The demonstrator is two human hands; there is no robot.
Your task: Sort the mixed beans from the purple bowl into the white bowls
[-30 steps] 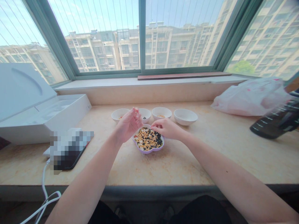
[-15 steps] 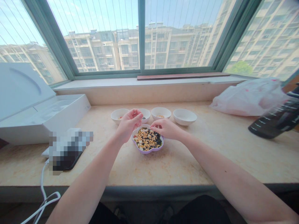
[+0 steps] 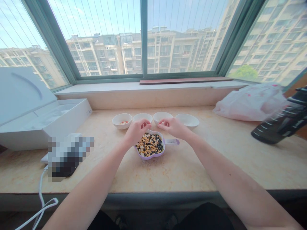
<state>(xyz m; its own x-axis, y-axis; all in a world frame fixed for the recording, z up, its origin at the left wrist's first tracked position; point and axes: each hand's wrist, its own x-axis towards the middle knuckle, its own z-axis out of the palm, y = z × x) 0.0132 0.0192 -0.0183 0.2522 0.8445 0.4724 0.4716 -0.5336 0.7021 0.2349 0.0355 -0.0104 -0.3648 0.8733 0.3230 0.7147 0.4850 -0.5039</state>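
Observation:
A purple, flower-shaped bowl (image 3: pixel 150 157) holds mixed beans (image 3: pixel 152 144): yellow ones, black ones and flat pale ones. Its handle (image 3: pixel 173 141) points right. My left hand (image 3: pixel 137 131) is over the bowl's far left edge, fingers curled together in front of the second white bowl (image 3: pixel 143 117). With thumb and fingertips pinched, my right hand (image 3: pixel 174 127) hovers beyond the bowl's far right edge, close to the third white bowl (image 3: pixel 163 115). Whatever is in either pinch is too small to make out. Red and pale bits lie in the leftmost white bowl (image 3: pixel 122 120).
A fourth white bowl (image 3: pixel 187 119) stands at the right end of the row. To the left are an open white box (image 3: pixel 45 124), a blurred-out dark object (image 3: pixel 69 156) and a white cable (image 3: pixel 42 188). A plastic bag (image 3: pixel 251 102) and a dark bottle (image 3: pixel 275 121) lie at right.
My right hand has shifted off the purple bowl's right side, farther back, uncovering the handle. The left hand has turned and lowered slightly, fingertips toward the right. The view has shifted a little.

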